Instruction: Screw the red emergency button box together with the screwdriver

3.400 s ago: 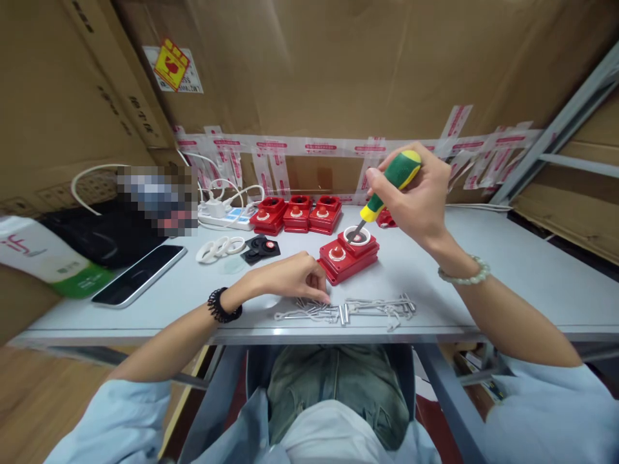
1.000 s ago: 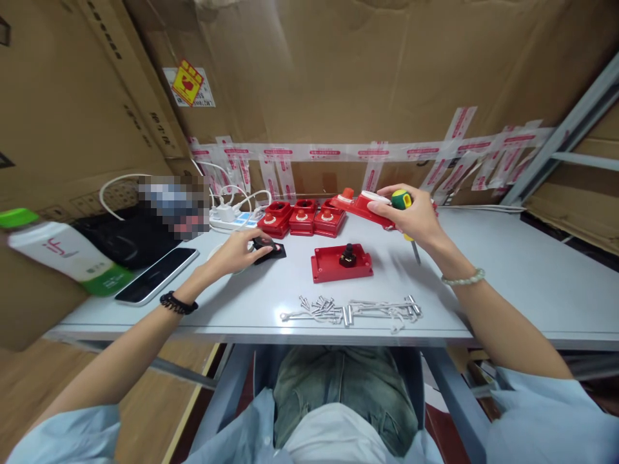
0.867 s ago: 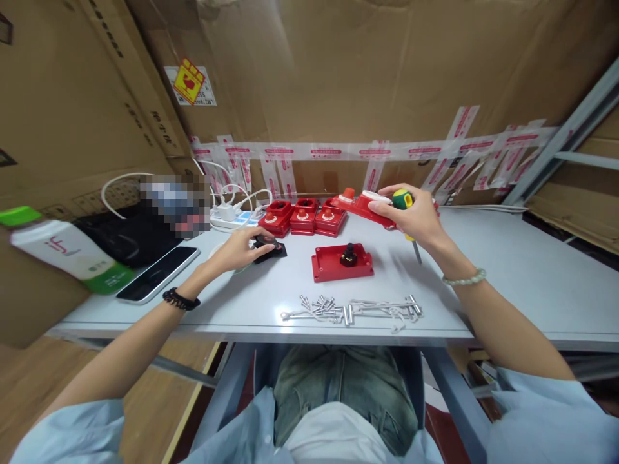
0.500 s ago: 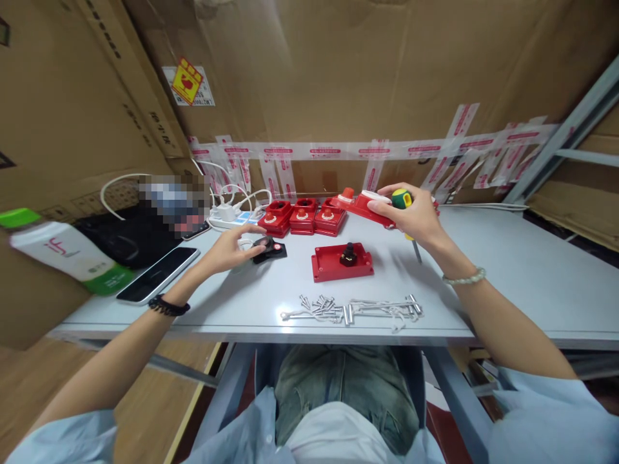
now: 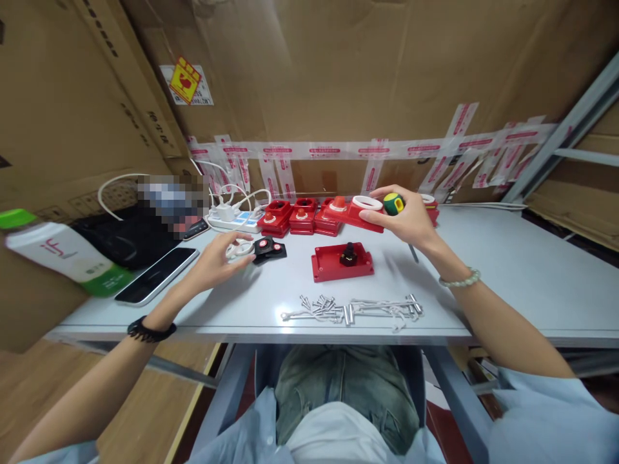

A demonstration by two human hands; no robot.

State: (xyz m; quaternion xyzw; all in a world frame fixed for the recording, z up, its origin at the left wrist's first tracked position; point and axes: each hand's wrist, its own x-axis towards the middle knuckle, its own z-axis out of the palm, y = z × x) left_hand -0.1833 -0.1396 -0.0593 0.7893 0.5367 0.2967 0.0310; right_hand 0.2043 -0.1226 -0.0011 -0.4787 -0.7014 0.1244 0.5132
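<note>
My left hand hovers over the table on the left, thumb and fingers apart. Just beyond its fingertips lie white rings and black parts with red-and-white round marks. In my right hand are a red box cover with an orange-red knob and a white ring, and a screwdriver with a green and yellow handle. The screwdriver's shaft points down toward the table. An open red box base, with a black switch part inside, rests below the cover.
Silver screws and pins with white string lie near the front edge. Several red boxes line the back beside a white power strip. A phone and a bottle are at left; cardboard stands behind.
My left hand has moved left, away from the black parts, to beside the white rings. My right hand has shifted slightly left with the red cover and screwdriver, turning the cover's face more toward me.
</note>
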